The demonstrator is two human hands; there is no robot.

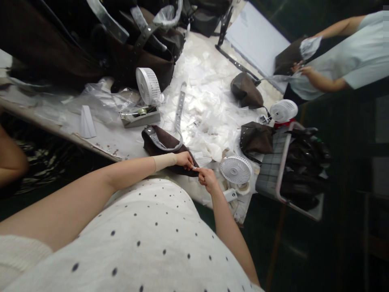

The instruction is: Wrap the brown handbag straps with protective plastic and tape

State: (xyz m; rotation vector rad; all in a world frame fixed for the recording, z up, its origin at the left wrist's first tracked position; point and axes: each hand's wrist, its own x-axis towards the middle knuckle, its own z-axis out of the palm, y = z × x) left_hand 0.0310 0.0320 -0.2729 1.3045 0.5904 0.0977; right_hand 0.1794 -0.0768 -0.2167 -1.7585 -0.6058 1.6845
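My left hand [185, 159] and my right hand [207, 177] meet at the near edge of the table [100, 140]. Both pinch a small white piece [194, 167] between their fingertips; I cannot make out what it is. Under the left hand lies a dark brown leather bag [161, 144] with a grey strap [180, 109] running across it. A small white fan [236, 170] stands just right of my right hand.
A grey tape dispenser [140, 115] and another white fan [148, 86] sit behind the bag. White paper scraps [209, 101] cover the table. Dark bags pile at the back left and in a cart [282, 170] on the right. Another person [343, 61] handles a bag at the far right.
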